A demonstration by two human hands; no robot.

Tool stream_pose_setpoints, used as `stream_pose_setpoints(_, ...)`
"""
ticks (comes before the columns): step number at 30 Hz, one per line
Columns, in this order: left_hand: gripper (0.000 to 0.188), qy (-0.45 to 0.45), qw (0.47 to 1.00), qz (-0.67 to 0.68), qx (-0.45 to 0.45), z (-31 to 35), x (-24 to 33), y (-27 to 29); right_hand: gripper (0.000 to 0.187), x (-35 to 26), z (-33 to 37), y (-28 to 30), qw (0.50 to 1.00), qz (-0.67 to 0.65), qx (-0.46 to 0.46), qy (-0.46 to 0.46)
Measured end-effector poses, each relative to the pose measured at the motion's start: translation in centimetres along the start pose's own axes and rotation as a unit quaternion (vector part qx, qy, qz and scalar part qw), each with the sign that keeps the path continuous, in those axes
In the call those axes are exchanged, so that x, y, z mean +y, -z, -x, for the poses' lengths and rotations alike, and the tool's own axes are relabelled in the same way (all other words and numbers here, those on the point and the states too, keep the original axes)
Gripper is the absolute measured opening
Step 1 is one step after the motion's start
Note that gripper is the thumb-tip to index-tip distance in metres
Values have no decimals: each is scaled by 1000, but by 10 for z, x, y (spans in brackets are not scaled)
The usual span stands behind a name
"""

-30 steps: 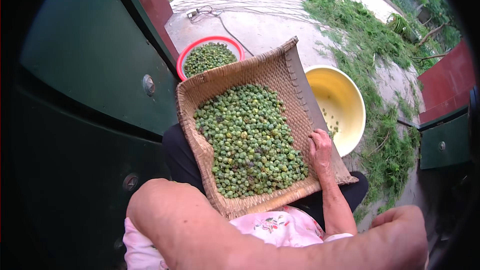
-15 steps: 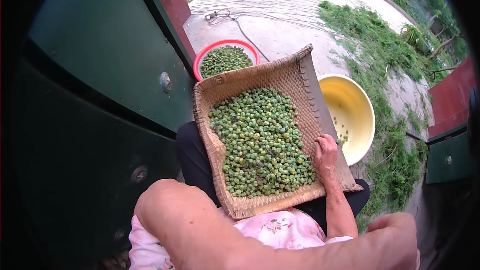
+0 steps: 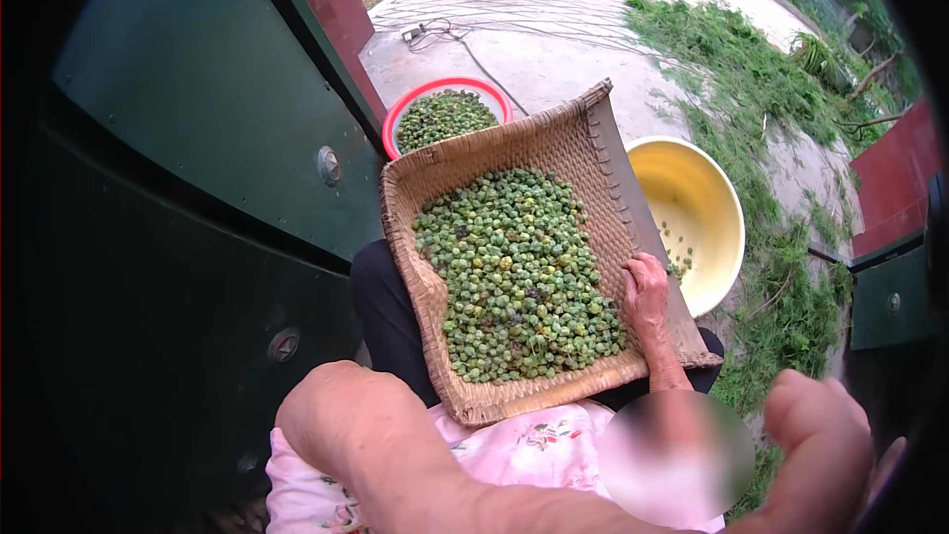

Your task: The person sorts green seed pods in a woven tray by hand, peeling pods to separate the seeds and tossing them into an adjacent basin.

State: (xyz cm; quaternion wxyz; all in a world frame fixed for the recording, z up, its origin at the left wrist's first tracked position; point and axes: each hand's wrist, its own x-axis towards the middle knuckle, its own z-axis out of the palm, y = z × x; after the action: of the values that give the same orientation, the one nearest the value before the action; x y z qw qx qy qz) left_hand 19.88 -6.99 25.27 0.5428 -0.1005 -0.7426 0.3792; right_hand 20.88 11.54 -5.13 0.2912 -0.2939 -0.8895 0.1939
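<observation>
A square woven tray (image 3: 554, 143) heaped with small green pods (image 3: 514, 272) lies tilted on my lap, over black trousers (image 3: 386, 311). My right hand (image 3: 646, 299) lies on the tray's right rim, fingers curled over the edge next to the pods. My left arm (image 3: 395, 455) crosses the bottom of the view, very close to the camera. Its hand, my left hand (image 3: 820, 450), is at the lower right and partly cut off. Nothing shows in it.
A red bowl (image 3: 410, 109) of the same green pods stands on the concrete beyond the tray. A yellow basin (image 3: 717, 193) holding a few pods sits to the right. Green cuttings (image 3: 751, 69) litter the ground at right. A dark green metal door (image 3: 178, 168) fills the left.
The view has swung, so the tray and bowls sit further right in the picture. My right hand stays on the rim. My left hand shows more at the lower right.
</observation>
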Motion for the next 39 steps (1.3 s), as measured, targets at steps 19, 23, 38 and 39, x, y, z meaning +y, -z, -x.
stream_pose_setpoints(19, 39, -1, 999, 39, 10, -8, 3, -17, 13, 6, 10, -3, 1000, 7, -3, 12)
stream_pose_setpoints(23, 40, 8, 998, 54, 19, -9, -1, -18, 12, -4, 10, 0, 1000, -2, -11, 14)
stream_pose_setpoints(38, 44, 21, 951, 296, 80, -17, -11, -27, 11, -22, 27, 7, 998, -4, -60, 27)
stream_pose_setpoints(39, 44, 20, 948, 305, 86, -17, -7, -28, 11, -21, 26, 8, 998, -1, -59, 25)
